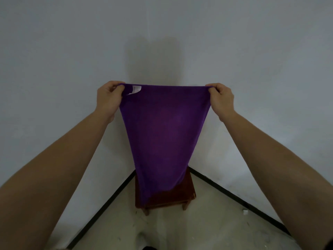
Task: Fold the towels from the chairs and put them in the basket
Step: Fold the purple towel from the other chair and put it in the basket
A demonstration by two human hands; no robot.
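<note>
A purple towel [162,134] hangs stretched out in front of me, its top edge held level at about chest height. My left hand [108,98] pinches the top left corner, where a small white label shows. My right hand [220,99] pinches the top right corner. The towel narrows downward and its lower end reaches the seat of a dark brown wooden chair [180,197] that stands in the room's corner. The towel hides the chair's back. No basket is in view.
Two pale walls meet in the corner behind the chair, with a black skirting strip [108,199] along the floor. The floor is light concrete. A small white scrap [245,212] lies by the right wall.
</note>
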